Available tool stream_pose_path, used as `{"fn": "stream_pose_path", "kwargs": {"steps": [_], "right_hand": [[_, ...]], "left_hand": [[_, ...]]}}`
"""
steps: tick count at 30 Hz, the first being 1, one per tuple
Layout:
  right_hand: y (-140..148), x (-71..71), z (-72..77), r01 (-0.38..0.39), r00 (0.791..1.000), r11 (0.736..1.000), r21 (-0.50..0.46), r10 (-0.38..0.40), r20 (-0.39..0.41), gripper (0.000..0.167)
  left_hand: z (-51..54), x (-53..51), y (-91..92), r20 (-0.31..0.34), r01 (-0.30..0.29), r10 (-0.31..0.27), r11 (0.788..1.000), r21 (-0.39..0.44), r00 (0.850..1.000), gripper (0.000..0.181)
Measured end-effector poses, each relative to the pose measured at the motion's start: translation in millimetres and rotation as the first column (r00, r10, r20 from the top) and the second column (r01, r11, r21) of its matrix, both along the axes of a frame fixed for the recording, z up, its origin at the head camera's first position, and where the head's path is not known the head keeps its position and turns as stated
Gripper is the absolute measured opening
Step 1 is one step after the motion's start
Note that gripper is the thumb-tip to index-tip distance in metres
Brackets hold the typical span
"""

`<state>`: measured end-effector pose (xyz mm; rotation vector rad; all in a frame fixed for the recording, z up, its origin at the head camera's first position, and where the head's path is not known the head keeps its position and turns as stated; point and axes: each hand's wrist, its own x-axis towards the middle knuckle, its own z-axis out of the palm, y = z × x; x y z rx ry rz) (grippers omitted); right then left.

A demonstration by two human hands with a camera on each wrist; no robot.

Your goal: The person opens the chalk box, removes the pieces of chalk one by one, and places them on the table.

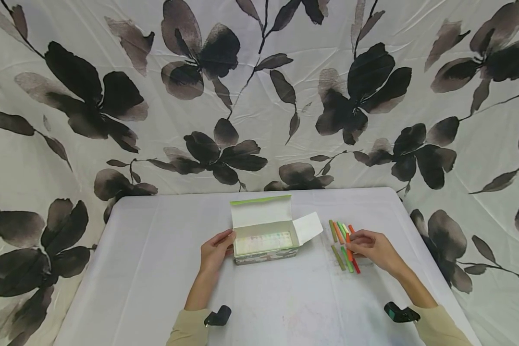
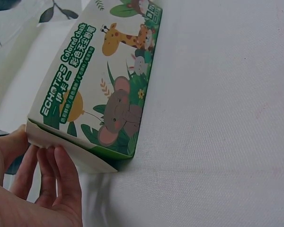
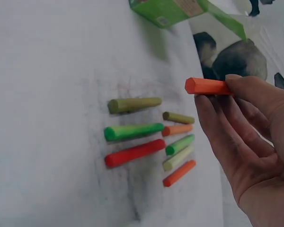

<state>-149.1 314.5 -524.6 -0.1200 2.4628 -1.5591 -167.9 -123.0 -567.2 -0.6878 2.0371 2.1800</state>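
Note:
My right hand pinches an orange chalk stick between thumb and fingers, raised over two rows of chalk sticks on the table. Below it, in the right wrist view, a red stick, a green stick and an olive stick lie in the nearer row. At the left end of an open chalk box, my left hand grips the side flap, thumb at its upper edge and fingers against its outer face. Pale sticks fill the box's inside.
The box's lid stands up at the back, and its right flap juts toward the loose chalk. A white cloth covers the table. Chalk smudges mark it around the sticks. Behind hangs a floral curtain.

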Motion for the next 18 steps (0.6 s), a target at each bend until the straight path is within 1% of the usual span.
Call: {"fn": "stream_pose_path", "kwargs": {"steps": [6, 12, 18], "right_hand": [[14, 8.0, -12.7, 0.030, 0.999, 0.999, 0.041, -0.032, 0.033, 0.047], [24, 17.1, -21.6, 0.037, 0.998, 0.998, 0.053, -0.039, 0.047, 0.044], [31, 24.0, -31.5, 0.062, 0.994, 0.991, 0.115, -0.071, 0.082, 0.046]], "left_hand": [[0.3, -0.4, 0.9, 0.003, -0.008, 0.008, 1.000, 0.009, 1.000, 0.040], [-0.9, -0.9, 1.3, 0.005, -0.018, 0.018, 1.000, 0.008, 1.000, 0.039], [-0.1, 0.3, 2.0, 0.002, -0.015, 0.015, 1.000, 0.002, 1.000, 0.039]]}}
